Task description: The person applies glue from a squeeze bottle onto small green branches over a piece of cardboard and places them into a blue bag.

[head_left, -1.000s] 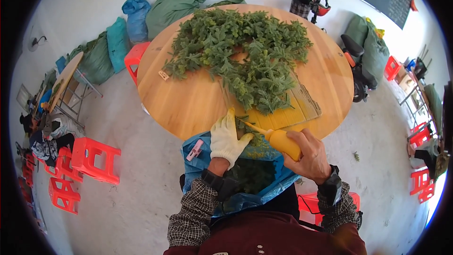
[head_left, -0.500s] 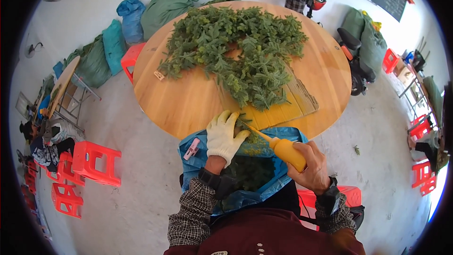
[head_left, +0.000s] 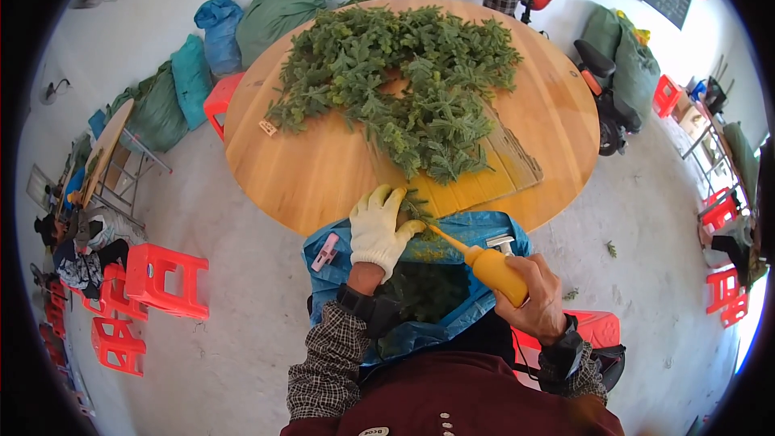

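Round counter (head_left: 553, 129) at twelve o'clock: half-curled gloved left hand (head_left: 378, 232) pinches a conifer sprig (head_left: 415, 205); right hand (head_left: 536, 297) grips a yellow squeeze bottle (head_left: 496, 272).

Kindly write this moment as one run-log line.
left hand: gloved, at green sprig | right hand: holding yellow bottle, nozzle near sprig

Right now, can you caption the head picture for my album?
Gloved left hand by a green sprig, bare right hand gripping a yellow bottle.

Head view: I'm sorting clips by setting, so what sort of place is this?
Probably a small handcraft workshop: green sprigs heaped on a round wooden table, stuffed sacks along the wall, red plastic stools around.
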Demonstrator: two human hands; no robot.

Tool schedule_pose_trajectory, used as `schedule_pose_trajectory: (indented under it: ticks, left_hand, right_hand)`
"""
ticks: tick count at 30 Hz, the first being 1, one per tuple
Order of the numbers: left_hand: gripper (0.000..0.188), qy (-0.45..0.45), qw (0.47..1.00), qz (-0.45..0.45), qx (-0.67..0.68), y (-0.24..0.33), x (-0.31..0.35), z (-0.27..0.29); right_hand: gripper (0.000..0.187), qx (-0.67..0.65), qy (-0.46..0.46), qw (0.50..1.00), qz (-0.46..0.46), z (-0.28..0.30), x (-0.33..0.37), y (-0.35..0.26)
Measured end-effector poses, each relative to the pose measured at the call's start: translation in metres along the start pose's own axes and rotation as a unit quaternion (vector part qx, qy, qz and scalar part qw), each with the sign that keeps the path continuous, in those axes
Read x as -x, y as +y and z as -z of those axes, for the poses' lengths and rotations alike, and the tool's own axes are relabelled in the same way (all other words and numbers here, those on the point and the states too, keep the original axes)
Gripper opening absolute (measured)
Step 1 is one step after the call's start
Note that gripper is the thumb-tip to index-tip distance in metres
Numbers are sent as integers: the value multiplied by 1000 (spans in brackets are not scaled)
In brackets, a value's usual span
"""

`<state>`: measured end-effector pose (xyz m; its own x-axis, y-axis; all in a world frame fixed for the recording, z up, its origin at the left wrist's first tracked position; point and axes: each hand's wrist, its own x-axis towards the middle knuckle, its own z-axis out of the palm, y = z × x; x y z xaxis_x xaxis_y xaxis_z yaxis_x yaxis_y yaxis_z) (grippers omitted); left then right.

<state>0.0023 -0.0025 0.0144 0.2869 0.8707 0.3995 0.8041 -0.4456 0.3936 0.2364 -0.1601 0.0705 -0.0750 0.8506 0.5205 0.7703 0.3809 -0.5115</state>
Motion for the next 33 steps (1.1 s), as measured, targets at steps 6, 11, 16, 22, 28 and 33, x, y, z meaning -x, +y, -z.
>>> schedule_pose_trajectory:
  ticks: [6, 11, 16, 22, 28, 33]
  left_hand:
    - [64, -3, 1000, -2, -1, 0, 1, 3]
    - [66, -9, 1000, -1, -2, 2, 0, 3]
    - [67, -10, 1000, 2, -10, 2, 0, 2]
    - [66, -4, 1000, -4, -7, 1, 0, 1]
    - [64, -5, 1000, -11, -6, 0, -1, 2]
    - [65, -9, 1000, -14, -15, 1, -1, 2]
  right_hand:
    - [51, -6, 13, 1000, 2, 4, 8, -3]
    - [52, -11, 33, 999, 8, 2, 9, -1]
    - [53, -3, 19, 1000, 14, -1, 10, 3]
    - [52, -3, 7, 1000, -8, 2, 20, 3]
    - [51, 0, 7, 1000, -12, 7, 23, 1]
    - [49, -13, 55, 998, -7, 8, 23, -1]
